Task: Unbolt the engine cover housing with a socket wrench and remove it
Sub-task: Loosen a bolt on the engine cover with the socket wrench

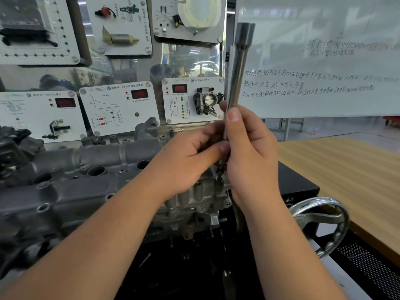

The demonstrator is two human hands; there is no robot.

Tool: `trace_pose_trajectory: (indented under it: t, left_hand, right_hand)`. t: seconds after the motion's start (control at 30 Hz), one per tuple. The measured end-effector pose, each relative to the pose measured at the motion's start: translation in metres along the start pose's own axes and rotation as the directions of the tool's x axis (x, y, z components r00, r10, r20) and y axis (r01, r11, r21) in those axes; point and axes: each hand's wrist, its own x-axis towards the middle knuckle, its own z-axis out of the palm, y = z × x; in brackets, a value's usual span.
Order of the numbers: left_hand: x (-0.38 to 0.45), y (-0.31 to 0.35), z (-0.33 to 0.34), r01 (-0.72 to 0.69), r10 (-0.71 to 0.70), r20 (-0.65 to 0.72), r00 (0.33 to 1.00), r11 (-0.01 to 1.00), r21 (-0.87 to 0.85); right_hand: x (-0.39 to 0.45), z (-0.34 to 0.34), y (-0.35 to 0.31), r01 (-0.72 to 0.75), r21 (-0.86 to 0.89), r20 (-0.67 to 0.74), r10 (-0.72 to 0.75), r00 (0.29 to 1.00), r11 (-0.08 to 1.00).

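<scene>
2 bare hands up close: right hand [251, 152] curled round 1 long steel socket extension bar [237, 79] held upright, left hand [190, 161] pinching its lower end just above 1 dark bolt [220, 173]. Below and left, 1 grey engine cover housing [91, 174], seated on the engine. Right of it, 1 chrome handwheel [322, 221] and 1 wooden table [346, 169]. Behind, 6 white sensor display panels [192, 99] and 1 handwritten whiteboard [324, 61].

Automotive training workshop: an engine block [91, 182] on a stand, wall-mounted demonstration panels [192, 100] bearing car parts and wiring diagrams, and a handwritten whiteboard [324, 68] beside them.
</scene>
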Motion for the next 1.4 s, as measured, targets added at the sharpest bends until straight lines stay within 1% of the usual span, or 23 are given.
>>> trace_pose_trajectory:
  t: [0.13, 0.23, 0.3, 0.4, 0.47, 0.53, 0.63, 0.7, 0.8, 0.87, 0.93, 1.07, 1.17, 1.23, 1.33, 1.4]
  left_hand:
    - [-0.0001, 0.0001, 0.0002, 0.006, -0.006, 0.003, 1.000, 1.000, 0.014]
    - [0.0002, -0.0014, 0.0004, 0.020, -0.019, -0.033, 0.999, 0.999, 0.028]
    - [-0.0003, -0.0019, -0.0006, 0.041, -0.040, -0.051, 0.998, 0.999, 0.003]
    - [-0.0007, -0.0030, -0.0016, 0.081, -0.081, -0.009, 0.997, 0.997, 0.000]
    - [0.0002, -0.0029, -0.0009, 0.070, -0.070, 0.009, 0.997, 0.997, 0.024]
    - [0.0004, -0.0019, -0.0001, 0.029, -0.029, 0.003, 1.000, 0.999, 0.030]
    - [0.0006, 0.0016, 0.0009, -0.015, 0.015, -0.004, 1.000, 0.999, 0.030]
    - [0.0008, 0.0010, 0.0017, -0.011, 0.012, -0.018, 1.000, 0.999, 0.039]
    - [0.0002, -0.0023, 0.0008, 0.035, -0.034, -0.031, 0.999, 0.999, 0.017]
    - [0.0002, -0.0041, -0.0008, 0.058, -0.057, -0.016, 0.998, 0.998, 0.009]
    - [0.0009, -0.0041, -0.0011, 0.047, -0.047, -0.003, 0.999, 0.999, 0.013]
    - [0.0016, -0.0029, 0.0001, -0.011, 0.011, 0.006, 1.000, 1.000, 0.016]
    - [0.0009, -0.0003, 0.0009, -0.017, 0.017, -0.004, 1.000, 1.000, 0.015]
    - [0.0004, -0.0010, 0.0009, 0.000, 0.001, -0.024, 1.000, 1.000, 0.005]
    - [-0.0003, -0.0039, -0.0008, 0.066, -0.065, -0.014, 0.998, 0.998, 0.024]
    - [-0.0002, -0.0045, -0.0023, 0.082, -0.082, -0.004, 0.997, 0.996, 0.025]
  right_hand:
    - [-0.0016, 0.0003, 0.0015, 0.001, 0.031, -0.015, 0.000, 1.000, 1.000]
    - [-0.0007, 0.0015, 0.0013, 0.037, 0.018, -0.032, -0.036, 0.999, 0.999]
    - [0.0000, 0.0017, 0.0005, 0.057, 0.003, -0.015, -0.057, 0.998, 0.998]
    - [0.0000, 0.0001, 0.0018, 0.029, 0.004, 0.006, -0.029, 1.000, 1.000]
    - [0.0005, -0.0020, 0.0013, 0.001, 0.033, 0.019, -0.002, 1.000, 0.999]
    - [0.0007, -0.0027, -0.0010, 0.019, 0.017, 0.034, -0.019, 0.999, 1.000]
    - [-0.0006, -0.0020, -0.0001, 0.031, -0.002, 0.004, -0.031, 0.999, 1.000]
    - [-0.0010, -0.0015, 0.0015, 0.044, -0.008, -0.012, -0.044, 0.999, 0.999]
    - [-0.0004, -0.0006, 0.0012, 0.080, -0.004, 0.030, -0.080, 0.996, 0.997]
    - [0.0004, -0.0011, 0.0007, 0.046, 0.031, 0.050, -0.047, 0.998, 0.998]
    - [0.0010, -0.0028, 0.0003, 0.006, 0.051, 0.052, -0.009, 0.999, 0.999]
    - [-0.0008, -0.0015, -0.0007, 0.003, 0.030, 0.018, -0.003, 1.000, 1.000]
    - [-0.0017, -0.0006, 0.0021, -0.011, 0.052, -0.016, 0.012, 1.000, 0.999]
    - [-0.0013, -0.0005, 0.0020, 0.014, 0.050, -0.019, -0.013, 1.000, 0.999]
    - [-0.0004, -0.0013, 0.0023, 0.056, 0.030, 0.011, -0.056, 0.998, 0.998]
    - [-0.0001, -0.0020, 0.0018, 0.046, 0.029, 0.029, -0.047, 0.998, 0.999]
